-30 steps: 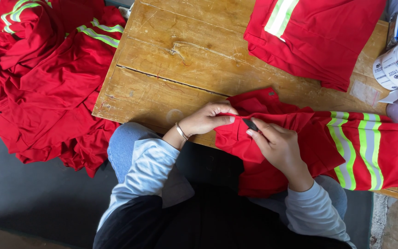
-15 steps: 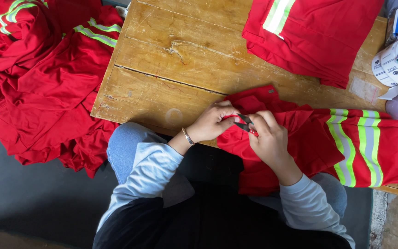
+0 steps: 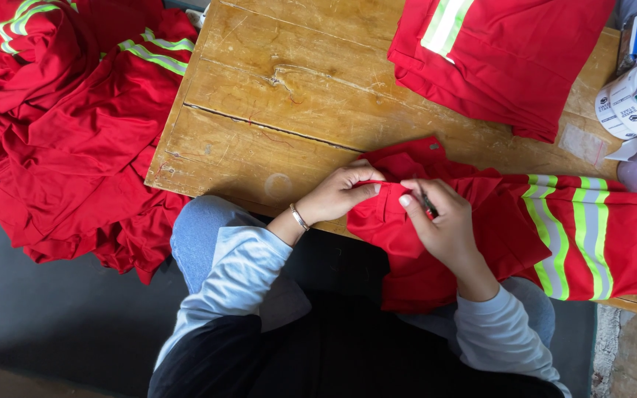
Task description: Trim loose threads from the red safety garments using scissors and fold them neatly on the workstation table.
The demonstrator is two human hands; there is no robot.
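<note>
Pinching red cloth, the left hand point(image 3: 340, 193) grips a fold of the red garment point(image 3: 481, 221) at centre frame, while the right hand point(image 3: 440, 221) closes around a small dark tool point(image 3: 427, 204) pressed to the same fold. That garment drapes over the wooden table point(image 3: 274, 110) edge, lower right; folded red garments point(image 3: 503, 59) sit upper right, a red heap point(image 3: 68, 133) left.

Wooden table point(image 3: 274, 110), red garments point(image 3: 503, 51)

Small dark tool point(image 3: 427, 204) mostly hidden inside the right hand point(image 3: 444, 225)
</note>
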